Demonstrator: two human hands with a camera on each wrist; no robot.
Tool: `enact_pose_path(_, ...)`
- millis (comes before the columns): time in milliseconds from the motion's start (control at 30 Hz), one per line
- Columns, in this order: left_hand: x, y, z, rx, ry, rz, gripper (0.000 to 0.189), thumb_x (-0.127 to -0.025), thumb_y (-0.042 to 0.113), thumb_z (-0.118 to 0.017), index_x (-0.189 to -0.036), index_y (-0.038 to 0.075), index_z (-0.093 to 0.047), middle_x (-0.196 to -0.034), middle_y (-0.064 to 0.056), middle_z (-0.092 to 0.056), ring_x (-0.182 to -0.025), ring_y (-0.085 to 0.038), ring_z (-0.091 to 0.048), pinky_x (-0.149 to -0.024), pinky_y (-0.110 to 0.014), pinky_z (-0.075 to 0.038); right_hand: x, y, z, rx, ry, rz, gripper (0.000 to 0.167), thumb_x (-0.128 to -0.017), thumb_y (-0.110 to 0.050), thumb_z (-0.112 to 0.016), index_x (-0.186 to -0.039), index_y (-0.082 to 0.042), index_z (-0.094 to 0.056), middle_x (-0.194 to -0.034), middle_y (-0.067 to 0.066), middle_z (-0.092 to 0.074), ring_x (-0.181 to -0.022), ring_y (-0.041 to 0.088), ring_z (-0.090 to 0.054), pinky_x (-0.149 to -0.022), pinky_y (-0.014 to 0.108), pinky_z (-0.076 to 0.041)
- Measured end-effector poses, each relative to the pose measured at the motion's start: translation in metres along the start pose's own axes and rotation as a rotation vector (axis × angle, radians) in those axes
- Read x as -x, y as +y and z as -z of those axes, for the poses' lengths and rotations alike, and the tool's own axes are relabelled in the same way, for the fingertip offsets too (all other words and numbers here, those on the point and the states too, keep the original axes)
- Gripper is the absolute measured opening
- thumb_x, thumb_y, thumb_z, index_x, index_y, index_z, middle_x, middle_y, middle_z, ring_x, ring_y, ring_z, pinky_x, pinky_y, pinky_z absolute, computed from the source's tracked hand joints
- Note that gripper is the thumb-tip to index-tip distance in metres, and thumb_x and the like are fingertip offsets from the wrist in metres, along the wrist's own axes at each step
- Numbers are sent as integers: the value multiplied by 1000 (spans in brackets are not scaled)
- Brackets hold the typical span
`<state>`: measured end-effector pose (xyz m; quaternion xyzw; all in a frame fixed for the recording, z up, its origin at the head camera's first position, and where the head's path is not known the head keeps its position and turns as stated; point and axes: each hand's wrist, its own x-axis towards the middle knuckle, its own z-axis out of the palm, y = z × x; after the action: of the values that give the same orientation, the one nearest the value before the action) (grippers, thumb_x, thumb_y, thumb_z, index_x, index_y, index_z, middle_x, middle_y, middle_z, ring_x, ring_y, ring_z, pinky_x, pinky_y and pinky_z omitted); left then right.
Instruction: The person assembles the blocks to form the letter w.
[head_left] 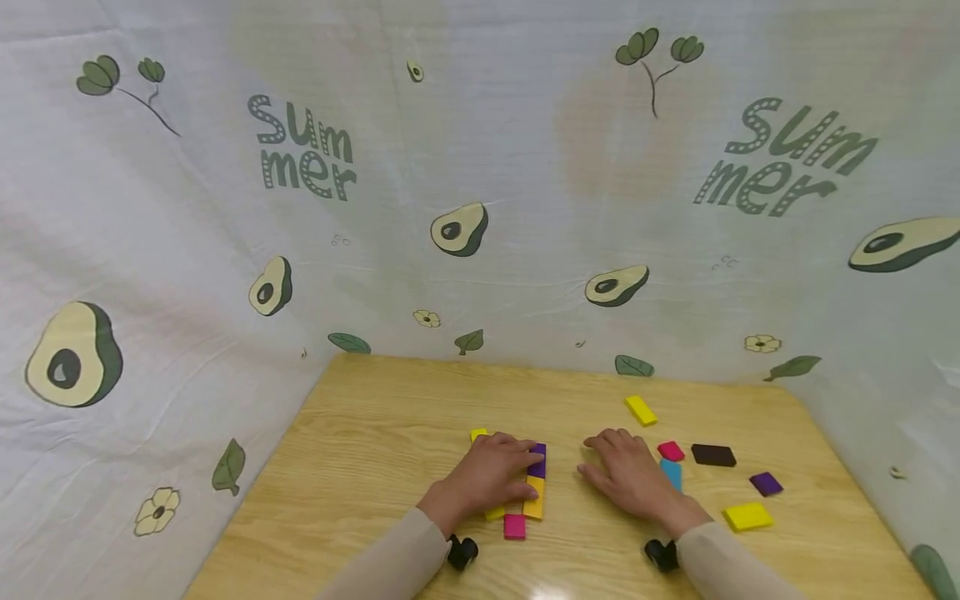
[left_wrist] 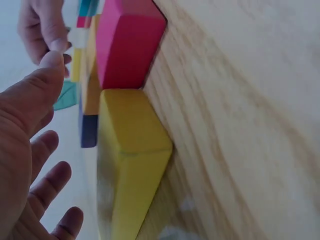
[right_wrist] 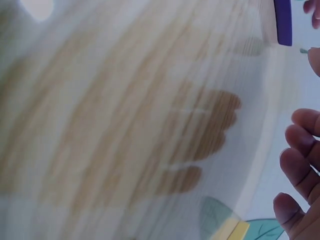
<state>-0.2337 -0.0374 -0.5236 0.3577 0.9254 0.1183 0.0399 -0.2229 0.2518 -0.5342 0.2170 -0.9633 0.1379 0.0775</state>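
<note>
One flat, oblong orange block (head_left: pixel 534 508)

The purple block (head_left: pixel 537 460) blazed beside the orange block (head_left: pixel 533 500), and the nearest pink block (head_left: pixel 514 527) glowed! Out right, the black block (head_left: pixel 713 455) ran darkest, the blue block (head_left: pixel 671 473) shone sky-bright, the farthest yellow block (head_left: pixel 641 410) was pure lemon! Brown grain streaked the honey-toned table (head_left: pixel 360 467), beige covered the sleeves (head_left: pixel 397 558), and green-and-cream avocados (head_left: pixel 75 354) plus dotted green "summer" lettering (head_left: pixel 303 152) patterned the white cloth (head_left: pixel 495 125)

Cloth (head_left: pixel 517 158): avocado & "summer" print, back + both sides!
Desk (head_left: pixel 375 433): wood-grain top, boxed in!
Rm: curtained work nook, exact type unclear
</note>
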Motion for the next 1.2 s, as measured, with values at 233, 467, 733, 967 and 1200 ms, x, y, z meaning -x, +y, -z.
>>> enact_pose_path(233,-6,1,-5,10,-37,-7,61,-99,59,-64,-154,32,-57,-162,12,-49,-144,-18,-48,-115,-51,-40,6,6,6,15,23,-14,39,-100,-37,-72,-125,-7,-72,-118,6,-69,-110,28,-62,-95,53,-51)
enact_pose_path(467,-6,-2,-6,3,-49,-18,58,-100,59,-63,-152,34,-59,-161,12,-51,-145,-18,-49,-116,-51,-39,10,15,10,27,77,-11,39,-97,-31,-75,-123,-3,-71,-116,9,-69,-106,30,-59,-91,53,-49)
enact_pose_path(733,-7,-5,-10,-5,-60,-37,58,-102,60,-58,-154,34,-57,-161,12,-50,-145,-18,-50,-117,-51,-39,16,35,20,109,176,-174,39,-97,-28,-75,-121,2,-71,-115,21,-68,-107,42,-58,-84,59,-47)
enact_pose_path(967,-8,-8,-12,9,-65,-40,59,-102,62,-56,-154,34,-56,-162,12,-49,-146,-18,-50,-118,-52,-38,23,64,31,112,187,-264,40,-96,-24,-72,-119,8,-68,-116,29,-66,-105,49,-55,-82,63,-45)
enact_pose_path(1200,-9,-8,-12,24,-86,-39,58,-103,60,-56,-155,34,-55,-163,12,-47,-146,-16,-50,-118,-51,-37,31,89,44,112,57,-169,39,-94,-18,-76,-127,3,-68,-121,24,-67,-111,47,-54,-89,67,-47)
